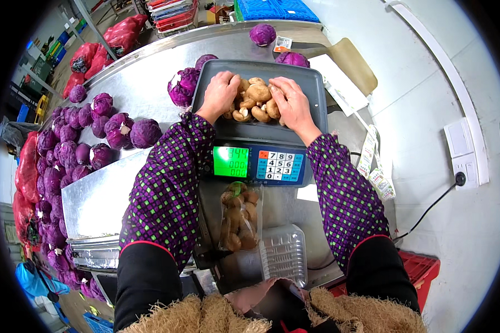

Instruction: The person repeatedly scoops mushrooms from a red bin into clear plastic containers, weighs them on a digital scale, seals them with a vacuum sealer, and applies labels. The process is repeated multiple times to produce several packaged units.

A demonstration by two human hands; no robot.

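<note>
A loose pile of brown mushrooms [256,95] lies on the grey tray [205,83] of a weighing scale. My left hand [221,95] cups the pile's left side, its fingers bent against the mushrooms. From the right, my right hand [293,104] curls around the other side, fingertips on the mushrooms. Some fingertips of both hands are hidden by the pile. Below the tray, the scale's keypad panel [281,165] has a lit green display [230,161]. Nearer to me lie a clear bag of mushrooms [240,216] and a clear plastic tray [284,252].
Many purple cabbages [66,150] are heaped at the left, with a few around the scale. Label strips [368,152] hang at the right, near a black plug [459,178] in the wall. A red crate [419,272] stands low at the right. Red net sacks [125,34] lie far left.
</note>
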